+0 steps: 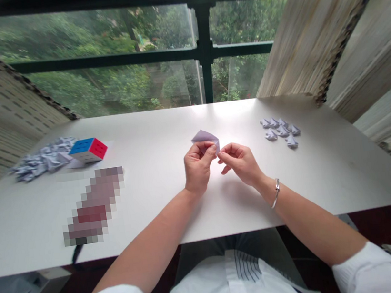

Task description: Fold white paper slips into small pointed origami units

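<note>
2 hands met over the middle of the table [150,133]! Left hand [197,169] pinched the paper [206,138] between thumb and fingers, just above the tabletop. Right hand [241,163], fingers narrow, sat at the paper's lower corner; gripping or only touching, I couldn't tell. Cube [88,150] lay left, folded pieces [282,131] right.

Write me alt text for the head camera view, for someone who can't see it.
Above a white table, the left hand pinches a small folded paper piece while the right hand touches its edge. A Rubik's cube sits beside a heap of folded paper at far left; a few folded pieces lie at right.
</note>
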Tool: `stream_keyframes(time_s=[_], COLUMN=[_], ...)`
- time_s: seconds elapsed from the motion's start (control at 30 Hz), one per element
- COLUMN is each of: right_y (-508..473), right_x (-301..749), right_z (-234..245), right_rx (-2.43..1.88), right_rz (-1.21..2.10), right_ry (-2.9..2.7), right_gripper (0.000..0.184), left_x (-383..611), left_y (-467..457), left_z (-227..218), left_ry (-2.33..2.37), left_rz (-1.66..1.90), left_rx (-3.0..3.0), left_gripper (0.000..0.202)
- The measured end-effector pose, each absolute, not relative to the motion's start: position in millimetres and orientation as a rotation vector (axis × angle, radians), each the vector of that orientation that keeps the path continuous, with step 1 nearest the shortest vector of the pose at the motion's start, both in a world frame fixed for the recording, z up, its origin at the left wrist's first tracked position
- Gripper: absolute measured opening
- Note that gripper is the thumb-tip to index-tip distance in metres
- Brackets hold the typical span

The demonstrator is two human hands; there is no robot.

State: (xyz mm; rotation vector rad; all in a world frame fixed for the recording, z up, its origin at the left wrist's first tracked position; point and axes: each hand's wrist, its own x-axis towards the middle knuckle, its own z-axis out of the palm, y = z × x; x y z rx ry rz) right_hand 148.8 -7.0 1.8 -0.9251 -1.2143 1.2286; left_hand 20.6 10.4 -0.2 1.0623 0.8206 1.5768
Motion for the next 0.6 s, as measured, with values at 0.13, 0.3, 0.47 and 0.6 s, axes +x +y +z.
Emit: stream_keyframes(time_s=[0.13, 0.3, 0.47, 0.6], right_y=[-7.5, -7.3, -6.7, -6.2], right_x=[149.7, 149.6, 150.5, 152.2], right_z=[3.7, 4.7, 3.6, 2.5], right_rx=[-0.903, -0.9, -0.912, -0.896], right_rz=[1.25, 1.272, 1.265, 1.27], right_ry=[-1.228, -1.208, -1.213, -1.214], right_gripper=[0.032, 0.033, 0.034, 0.035], left_x=[19.8, 18.4, 19.2, 18.4], left_y=[11.8, 13.5, 11.1, 8.7], left_z=[-2.1, -1.1, 2.0, 3.4], left_ry=[0.823, 0.82, 0.769, 0.744], left_rz=[1.569, 1.642, 1.671, 1.588], left_rx=[1.044, 1.055, 1.118, 1.118], left_gripper=[0.023, 0.026, 0.033, 0.046])
